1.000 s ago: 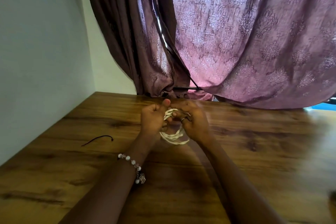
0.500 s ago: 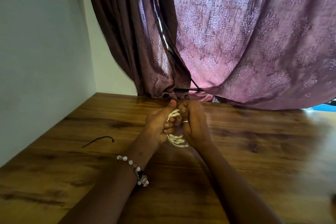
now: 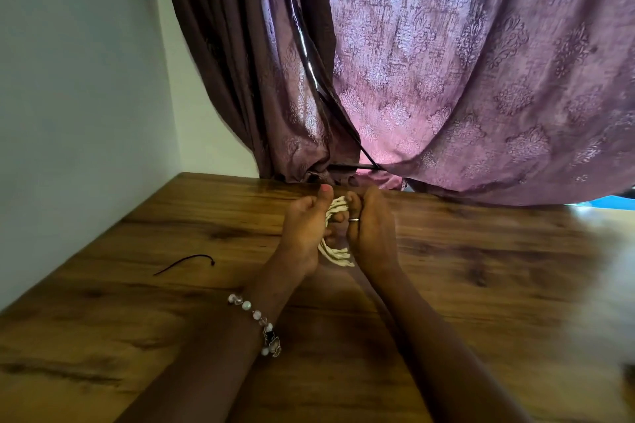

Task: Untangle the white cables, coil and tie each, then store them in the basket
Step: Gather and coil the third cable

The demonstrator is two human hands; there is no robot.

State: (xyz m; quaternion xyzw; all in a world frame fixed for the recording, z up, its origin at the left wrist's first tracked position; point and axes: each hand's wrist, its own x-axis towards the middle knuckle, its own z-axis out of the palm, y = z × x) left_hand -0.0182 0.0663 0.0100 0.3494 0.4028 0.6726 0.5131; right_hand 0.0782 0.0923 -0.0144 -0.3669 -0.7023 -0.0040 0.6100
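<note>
Left hand (image 3: 304, 233) and right hand (image 3: 371, 233), fingers curled tight, clasp a coiled white cable (image 3: 335, 252) between them above the brown wooden table (image 3: 481, 285); loops protrude below fingers.

A wooden worktop (image 3: 481, 285) with dark, streaky grain fills the lower part of the view. To its left a plain pale wall (image 3: 75, 96) meets its edge, and a second pale wall (image 3: 206, 134) closes the corner behind it. Behind the worktop hangs a purple patterned curtain (image 3: 464, 79), its hem bunched against the back edge; daylight glows pink through the cloth. At the worktop's far right, a bright blue strip (image 3: 615, 203) shows under the curtain.
</note>
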